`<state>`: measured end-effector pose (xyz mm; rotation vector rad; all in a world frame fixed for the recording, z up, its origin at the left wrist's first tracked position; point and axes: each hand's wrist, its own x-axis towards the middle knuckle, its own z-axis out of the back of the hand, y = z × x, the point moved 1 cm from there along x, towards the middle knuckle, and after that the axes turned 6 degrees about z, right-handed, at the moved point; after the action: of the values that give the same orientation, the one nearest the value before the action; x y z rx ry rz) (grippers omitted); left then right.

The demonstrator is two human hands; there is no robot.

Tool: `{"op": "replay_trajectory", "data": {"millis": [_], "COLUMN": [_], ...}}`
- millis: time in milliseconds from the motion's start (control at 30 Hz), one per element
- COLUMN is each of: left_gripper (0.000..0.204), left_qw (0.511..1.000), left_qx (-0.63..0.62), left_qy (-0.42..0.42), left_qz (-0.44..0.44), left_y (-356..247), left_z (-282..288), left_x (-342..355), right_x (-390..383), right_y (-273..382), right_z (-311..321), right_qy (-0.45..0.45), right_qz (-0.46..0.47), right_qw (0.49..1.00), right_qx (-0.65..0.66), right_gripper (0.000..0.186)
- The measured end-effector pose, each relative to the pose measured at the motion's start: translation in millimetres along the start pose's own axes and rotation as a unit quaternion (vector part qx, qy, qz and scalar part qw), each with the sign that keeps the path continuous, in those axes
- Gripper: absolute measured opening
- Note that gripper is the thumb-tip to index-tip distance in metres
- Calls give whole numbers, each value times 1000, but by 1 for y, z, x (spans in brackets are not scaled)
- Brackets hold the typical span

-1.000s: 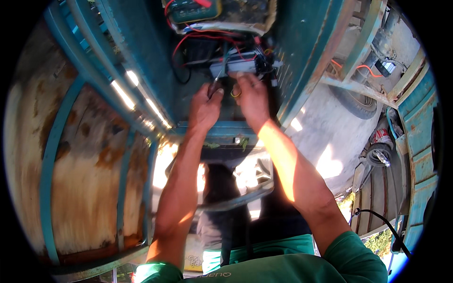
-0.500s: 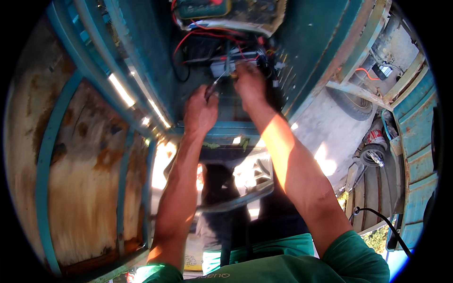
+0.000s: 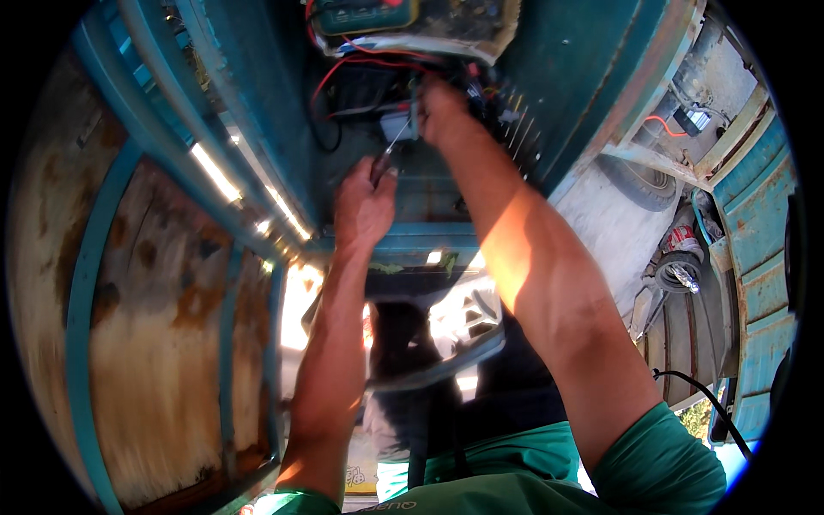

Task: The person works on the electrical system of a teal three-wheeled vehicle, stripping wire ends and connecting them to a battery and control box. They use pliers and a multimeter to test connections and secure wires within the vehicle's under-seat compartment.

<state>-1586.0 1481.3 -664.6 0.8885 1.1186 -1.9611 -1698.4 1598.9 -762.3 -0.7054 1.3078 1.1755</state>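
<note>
My left hand [image 3: 364, 202] is closed round the dark handle of a slim screwdriver-like tool [image 3: 384, 160]. The tool's thin bright shaft points up and away, toward a light grey box [image 3: 396, 125] in the teal metal compartment. Farther in, my right hand [image 3: 442, 107] reaches past that box into a tangle of dark wires [image 3: 481, 94]. Its fingers are smeared and partly hidden, so what they hold cannot be made out. A pale, narrow upright piece [image 3: 415, 107] shows just beside them. Red wires [image 3: 348, 62] loop across behind the grey box.
Behind the wires stands a bulky block with a worn pale edge [image 3: 429, 47], a green-cased device [image 3: 369, 17] on it. Teal metal walls [image 3: 575, 103] flank the compartment, with a front lip [image 3: 412, 230]. A stained wooden panel [image 3: 146, 343] is at left; a wheel [image 3: 639, 182] at right.
My right hand has moved farther into the compartment, from the grey box's front to the wires behind it. My left hand holds the tool in nearly the same place.
</note>
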Motion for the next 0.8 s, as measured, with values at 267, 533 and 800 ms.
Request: {"op": "replay_trajectory", "data": {"millis": [267,533,800], "left_gripper": [34,36,34], "left_qw": [1000,988,988], "left_qx": [-4,-141,-114], "left_qy": [8,66,102], "left_qz": [-4,12,1], "left_y": [-2,-17,-21], "left_z": [-2,-9,-18], "left_x": [4,9,37], "right_x": [-9,-8,45], "right_y": [-7,-21,-58], "right_z": [25,39,62], "right_qy": [47,85,188], "right_qz": [25,61,409], "right_qw": [991,983,891], "right_qx": [122,148,-56], "right_gripper": [19,27,26]}}
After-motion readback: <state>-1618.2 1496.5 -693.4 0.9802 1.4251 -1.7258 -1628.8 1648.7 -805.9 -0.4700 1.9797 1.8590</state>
